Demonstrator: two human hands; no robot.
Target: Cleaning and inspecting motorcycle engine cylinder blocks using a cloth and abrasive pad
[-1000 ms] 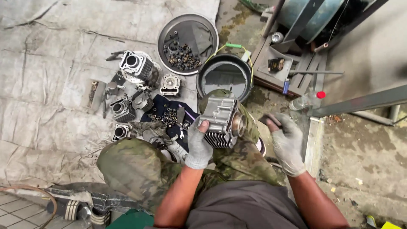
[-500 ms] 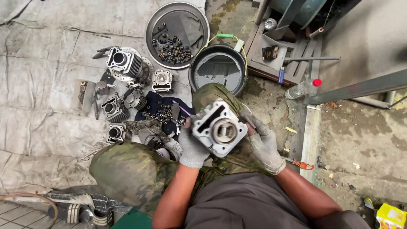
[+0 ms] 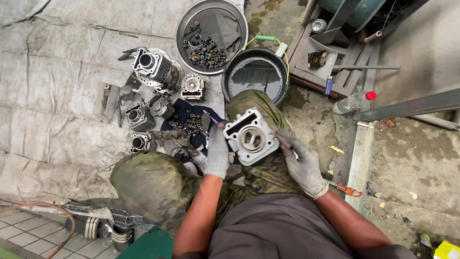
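An engine cylinder block (image 3: 251, 137), pale metal with a round bore facing up, sits over the person's camouflage-clad knee, held between both gloved hands. The left hand (image 3: 218, 152) is closed on the block's left edge, fingers wrapped up its side, forearm running down to the bottom of the view. The right hand (image 3: 303, 165) touches the block's right edge and is curled around a thin dark tool whose shape is hard to make out; whether it also grips the block cannot be told.

Just beyond the block stands a dark round basin (image 3: 256, 76) with cloudy liquid, and past that a grey metal pan (image 3: 211, 35) of small dark parts. Left of the block, a dark cloth (image 3: 189, 117) carries more small pieces, with several finned cylinders (image 3: 152, 64) on the grey tarp (image 3: 52, 96). Right of the block lie a clear plastic bottle (image 3: 353, 101) with a red cap and an orange-handled tool (image 3: 346, 190), partly hidden by the right forearm. A yellow package (image 3: 446, 250) is cut off at the lower right corner.
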